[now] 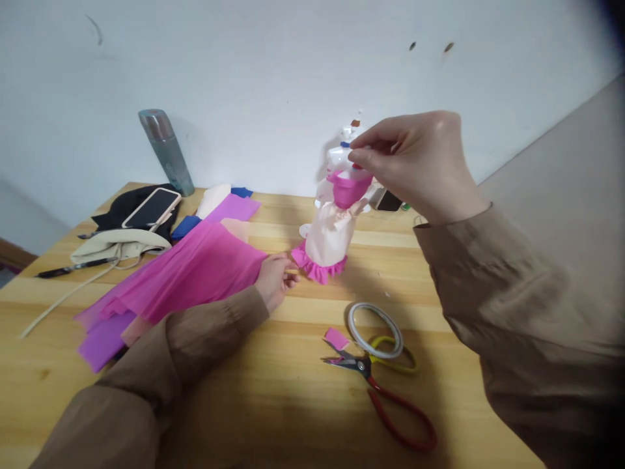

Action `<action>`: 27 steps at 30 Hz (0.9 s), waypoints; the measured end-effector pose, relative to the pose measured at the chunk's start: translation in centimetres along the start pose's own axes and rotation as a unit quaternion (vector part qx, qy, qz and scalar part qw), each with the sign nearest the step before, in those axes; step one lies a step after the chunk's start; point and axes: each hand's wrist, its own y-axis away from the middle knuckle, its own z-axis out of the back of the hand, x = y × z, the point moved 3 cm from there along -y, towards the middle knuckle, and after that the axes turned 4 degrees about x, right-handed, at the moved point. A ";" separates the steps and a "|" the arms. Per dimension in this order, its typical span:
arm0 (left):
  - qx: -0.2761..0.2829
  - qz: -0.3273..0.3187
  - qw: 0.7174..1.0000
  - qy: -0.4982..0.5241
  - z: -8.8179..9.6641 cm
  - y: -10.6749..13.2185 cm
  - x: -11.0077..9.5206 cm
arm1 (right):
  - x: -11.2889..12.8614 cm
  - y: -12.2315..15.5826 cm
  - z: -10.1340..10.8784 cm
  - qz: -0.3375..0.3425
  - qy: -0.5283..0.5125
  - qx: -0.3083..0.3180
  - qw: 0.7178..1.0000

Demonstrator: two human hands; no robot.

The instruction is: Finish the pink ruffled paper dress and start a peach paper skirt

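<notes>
A small dress-form figure [333, 228] stands on the wooden table [273, 404], wearing a pale pink paper dress with a bright pink bodice and ruffled pink hem. My right hand [415, 163] is raised at the figure's white top, fingertips pinched together on it. My left hand [274, 279] rests on the table with fingers loosely curled, touching the edge of a stack of pink and purple crepe paper [180, 277], just left of the ruffled hem.
Red-handled scissors [385, 394], a roll of tape [375, 329] and a pink paper scrap [336, 338] lie in front. A phone [152, 208] on dark cloth, a pen [73, 267], a beige strap and a grey bottle [166, 151] sit at the back left by the wall.
</notes>
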 end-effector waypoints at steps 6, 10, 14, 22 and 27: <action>0.003 0.029 1.000 -0.007 0.2 0.3 -0.2 | 0.4 -0.2 -0.7 -0.003 0.044 -0.021 0.999; 0.028 0.057 0.998 -0.005 0.6 0.4 -0.5 | 0.4 -0.2 -0.9 -0.001 0.025 -0.029 0.999; 0.043 0.062 0.997 0.003 0.8 0.0 -0.6 | 0.4 -0.1 -1.0 0.003 0.011 -0.041 0.999; 0.043 0.051 0.997 0.028 1.1 -0.7 -0.7 | -0.1 -0.5 -1.4 -0.005 0.018 -0.053 0.998; 0.104 0.047 0.993 0.007 0.8 -0.2 -0.7 | -0.1 -0.6 -1.5 -0.005 0.021 -0.052 0.998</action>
